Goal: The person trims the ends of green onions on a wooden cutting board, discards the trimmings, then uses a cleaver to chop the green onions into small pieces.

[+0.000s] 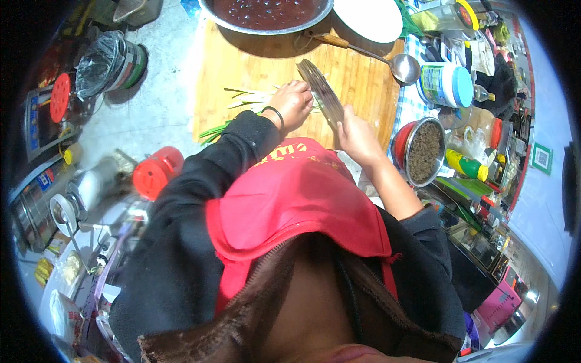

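My right hand (pixel 358 138) grips a broad kitchen knife (pixel 323 93), its blade blurred and slanting up to the left over a wooden cutting board (pixel 363 86). Close to the blade's left side, my left hand (pixel 292 104) presses down with curled fingers on a bunch of scallions or similar green stalks (pixel 247 97). The pale stalk ends stick out to the left of that hand, and green leaves (pixel 213 131) show beyond the sleeve. A few pale green pieces lie between hand and blade. Part of the bunch is hidden under my fingers.
A large metal basin (pixel 268 31) of dark red-brown liquid stands at the board's far edge. Beside it are a white plate (pixel 370 18) and a wooden-handled ladle (pixel 404 68). To the right stand a bowl of brown minced filling (pixel 424 152) and a blue-lidded tub (pixel 447 86).
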Demonstrator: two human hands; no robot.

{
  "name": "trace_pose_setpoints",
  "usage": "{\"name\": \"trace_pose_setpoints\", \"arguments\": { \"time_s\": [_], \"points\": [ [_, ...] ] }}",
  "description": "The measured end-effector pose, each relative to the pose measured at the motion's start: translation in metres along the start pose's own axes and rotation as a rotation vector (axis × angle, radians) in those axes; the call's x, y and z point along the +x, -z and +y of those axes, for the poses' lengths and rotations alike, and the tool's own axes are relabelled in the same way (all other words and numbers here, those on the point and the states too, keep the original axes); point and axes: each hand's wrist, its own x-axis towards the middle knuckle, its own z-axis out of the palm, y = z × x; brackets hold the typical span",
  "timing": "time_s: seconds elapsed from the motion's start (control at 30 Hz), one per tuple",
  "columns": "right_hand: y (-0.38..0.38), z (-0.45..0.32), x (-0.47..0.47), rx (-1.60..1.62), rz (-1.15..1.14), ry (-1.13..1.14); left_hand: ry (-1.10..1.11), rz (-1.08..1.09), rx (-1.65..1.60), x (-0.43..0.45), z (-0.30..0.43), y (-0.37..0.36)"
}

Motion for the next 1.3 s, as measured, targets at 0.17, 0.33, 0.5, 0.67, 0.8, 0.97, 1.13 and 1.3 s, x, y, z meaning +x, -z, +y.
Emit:
{"name": "trace_pose_setpoints", "arguments": {
  "time_s": [0.17, 0.33, 0.5, 0.67, 0.8, 0.97, 1.13, 1.3],
  "points": [
    [0.011, -0.009, -0.001, -0.033, -0.080, -0.037, 0.004, -0.024, -0.011, 0.001, -0.001, 0.000],
    [-0.032, -0.004, 0.022, 0.047, 0.031, -0.025, -0.001, 0.005, -0.028, 0.001, -0.002, -0.001],
    [-0.059, 0.006, 0.017, 0.080, 0.173, -0.055, -0.018, 0.021, -0.029, 0.000, -0.002, -0.002],
    [-0.033, 0.003, 0.012, 0.052, 0.103, -0.024, -0.024, -0.013, -0.023, -0.001, -0.004, -0.002],
    [0.001, 0.000, -0.005, 0.011, 0.033, 0.001, -0.021, -0.014, -0.036, -0.001, -0.004, -0.002],
    [0.002, -0.002, -0.002, -0.047, -0.033, -0.019, -0.011, -0.007, -0.049, -0.002, -0.004, -0.002],
    [-0.045, -0.004, 0.019, 0.029, 0.109, -0.079, 0.005, -0.015, -0.062, 0.000, -0.002, 0.000],
    [-0.062, 0.007, 0.021, 0.086, 0.185, -0.124, 0.028, -0.170, 0.037, 0.003, 0.005, 0.012]
  ]
}}
